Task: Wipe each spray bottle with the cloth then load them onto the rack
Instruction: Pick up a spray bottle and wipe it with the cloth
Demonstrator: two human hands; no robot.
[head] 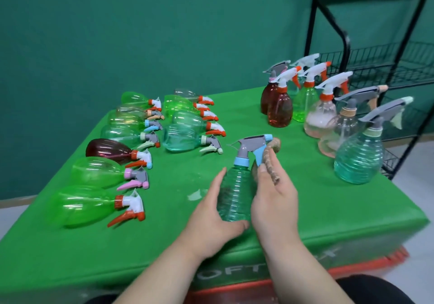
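Spray bottles (185, 137) take up most of the green counter (305, 198). The black wire rack (380, 69) stands just past its far right corner, with no bottle visible on the part shown. A double row of lying bottles (98, 172) fills the left side, nozzles pointing right, probably stock not yet wiped. The standing bottles (280, 109) cluster upright at the right edge beside the rack, likely staged there for loading. Near the front edge, between the two groups, is the teal bottle (234, 193), tilted away from the person. The left hand (211, 217) wraps its lower body, fingers (218, 181) curled along the side, steadying it for rubbing. The right hand (274, 200) pinches the brown cloth (270, 160) against the blue trigger, so wiping looks like the step in hand.
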